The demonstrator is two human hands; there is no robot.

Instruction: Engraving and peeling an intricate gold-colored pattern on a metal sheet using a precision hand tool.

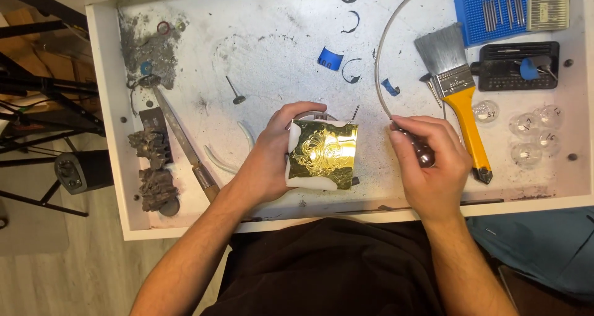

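White and smudged with grey dust, the desk carries everything here, walled by a raised rim. A blue pin tray sits in its far right corner, with a black bit holder just in front of it. A yellow-handled paintbrush lies slanted toward the right side, bristles pointing to the far edge, and a long metal file lies slanted near the left edge beside lumps of dark casting.

At the middle of the near edge, the left hand holds the gold engraved plate, mounted on a white block, its fingers curled around the plate's left side. The right hand lies just right of the plate, apart from it, fingers closed around a dark-handled tool whose long axis runs toward the plate. Its tip is hidden, so whether it meets the metal is unclear. A thin hose arcs from that hand to the far edge.
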